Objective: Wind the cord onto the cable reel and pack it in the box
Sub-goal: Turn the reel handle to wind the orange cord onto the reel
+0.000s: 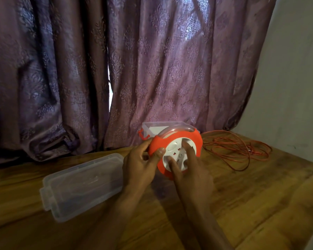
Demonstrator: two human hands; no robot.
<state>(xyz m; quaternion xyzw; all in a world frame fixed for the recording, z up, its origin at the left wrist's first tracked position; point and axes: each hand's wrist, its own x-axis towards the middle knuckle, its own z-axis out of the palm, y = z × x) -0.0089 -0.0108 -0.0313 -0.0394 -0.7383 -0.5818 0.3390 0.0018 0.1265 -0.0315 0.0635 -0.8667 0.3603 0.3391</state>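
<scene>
One wooden table [260, 195] lies before you, backed by two purple curtains [152, 69]. One clear lid [83, 184] rests at your left; one clear box [152, 128] stands behind one orange cable reel [177, 150]. One loose orange cord [238, 148] sprawls to its right. Your left hand [139, 165] grips the reel's rim; your right hand [190, 168] presses spread fingers on its white face.

A home room: patterned purple curtains [152, 69] hang behind a wooden table [260, 186].
</scene>
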